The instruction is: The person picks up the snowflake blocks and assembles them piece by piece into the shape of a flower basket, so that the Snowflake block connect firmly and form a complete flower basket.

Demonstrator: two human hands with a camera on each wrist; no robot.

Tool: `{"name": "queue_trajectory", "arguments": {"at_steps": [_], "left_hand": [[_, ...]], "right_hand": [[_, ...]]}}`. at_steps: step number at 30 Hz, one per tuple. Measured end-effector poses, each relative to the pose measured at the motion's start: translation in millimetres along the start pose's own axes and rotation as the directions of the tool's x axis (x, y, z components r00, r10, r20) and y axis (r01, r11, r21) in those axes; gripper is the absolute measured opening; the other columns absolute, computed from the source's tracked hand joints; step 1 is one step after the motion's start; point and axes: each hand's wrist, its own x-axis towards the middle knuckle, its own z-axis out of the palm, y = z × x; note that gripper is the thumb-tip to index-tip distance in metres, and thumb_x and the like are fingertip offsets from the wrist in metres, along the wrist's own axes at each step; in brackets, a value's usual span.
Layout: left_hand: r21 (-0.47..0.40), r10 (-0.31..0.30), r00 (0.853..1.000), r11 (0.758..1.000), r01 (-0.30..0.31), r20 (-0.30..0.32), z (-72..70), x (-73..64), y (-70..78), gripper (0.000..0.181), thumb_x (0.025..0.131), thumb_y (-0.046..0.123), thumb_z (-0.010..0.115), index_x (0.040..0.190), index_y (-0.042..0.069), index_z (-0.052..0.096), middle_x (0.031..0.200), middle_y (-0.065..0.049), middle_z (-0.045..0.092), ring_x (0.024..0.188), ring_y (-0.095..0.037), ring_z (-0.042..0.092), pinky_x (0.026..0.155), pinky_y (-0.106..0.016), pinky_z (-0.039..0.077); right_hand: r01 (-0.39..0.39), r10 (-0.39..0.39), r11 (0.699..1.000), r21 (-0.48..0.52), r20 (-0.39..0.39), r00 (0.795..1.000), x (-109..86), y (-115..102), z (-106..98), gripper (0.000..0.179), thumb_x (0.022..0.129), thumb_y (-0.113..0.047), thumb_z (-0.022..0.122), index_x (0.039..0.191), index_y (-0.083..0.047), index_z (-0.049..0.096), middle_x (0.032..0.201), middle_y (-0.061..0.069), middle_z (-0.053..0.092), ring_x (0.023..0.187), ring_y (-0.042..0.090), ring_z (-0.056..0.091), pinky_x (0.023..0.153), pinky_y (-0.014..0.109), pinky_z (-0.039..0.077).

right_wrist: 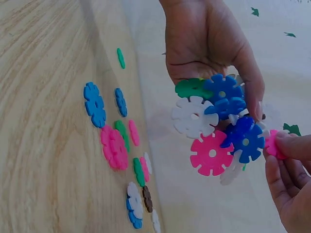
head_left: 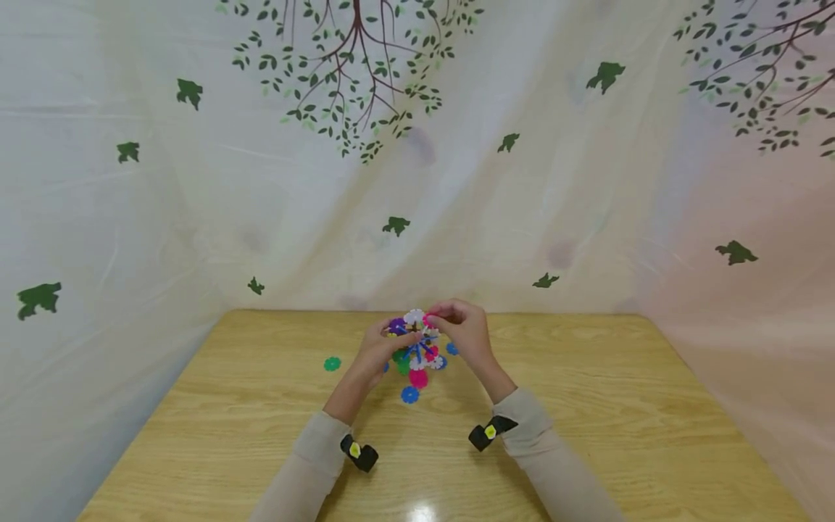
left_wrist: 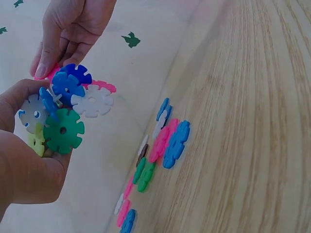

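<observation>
Disc cluster point(right_wrist: 229, 108) held up over the desk point(head_left: 639, 406), toward far edge, roughly midway between left and right edges. Notched flower-type discs slotted together at angles: blue, white, green, pink, others.

Left hand point(head_left: 375, 351): fingers curled round the cluster, thumb lying across it. Right hand point(head_left: 468, 335): thumb and fingers closed in a pinch on a small pink disc point(right_wrist: 274, 145) at the cluster's side; can't tell if slotted in.

Loose pieces on desk, mostly beneath the cluster and toward far edge. Lone green disc point(head_left: 332, 364) off toward left edge, well apart. Blue disc point(head_left: 409, 394) is the loose one closest to near edge; pink pair point(right_wrist: 114, 148) just beside it, overlapping. Brown disc point(right_wrist: 147, 198) closer to far edge, near a white disc point(right_wrist: 134, 200) lying partly over another blue one.

Cluster and hands block part of the loose pieces in head view. Patterned cloth point(head_left: 457, 268) hangs behind far edge. Black wrist cameras point(head_left: 483, 437) on both sleeves point(head_left: 554, 464).
</observation>
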Motion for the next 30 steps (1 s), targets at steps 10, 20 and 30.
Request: {"name": "queue_trajectory", "arguments": {"at_steps": [10,20,30], "left_hand": [[-0.011,0.024,0.999,1.0,-0.024,-0.022,0.1,-5.7,1.5,0.052,0.086,0.02,0.083,0.131,0.005,0.063,0.121,-0.014,0.07,0.097,-0.016,0.069,0.088,-0.03,0.059],[0.065,-0.038,0.994,0.997,0.032,0.1,-2.6,-2.4,1.9,0.059,0.085,0.022,0.083,0.137,0.012,0.058,0.11,-0.011,0.072,0.09,-0.015,0.067,0.079,-0.027,0.057],[0.117,0.009,0.982,0.993,-0.032,0.187,-2.4,-3.1,-2.3,0.057,0.089,0.021,0.079,0.141,0.014,0.056,0.155,-0.014,0.043,0.139,-0.04,0.044,0.109,-0.055,0.046]], "right_hand": [[-0.007,0.008,1.0,-0.017,0.01,1.0,-12.4,-32.9,1.7,0.013,0.09,0.004,0.073,0.098,0.013,0.072,0.095,0.03,0.072,0.079,0.033,0.07,0.07,0.026,0.061],[0.072,-0.051,0.994,-0.078,0.246,0.968,-0.2,-1.1,-8.1,0.006,0.091,0.0,0.074,0.094,0.005,0.076,0.094,0.022,0.075,0.076,0.013,0.07,0.068,0.029,0.06],[0.08,-0.025,0.986,-0.145,0.35,0.936,2.0,-8.2,-9.3,0.02,0.094,-0.011,0.073,0.112,-0.002,0.074,0.107,0.015,0.075,0.097,0.024,0.07,0.081,0.026,0.058]]}}
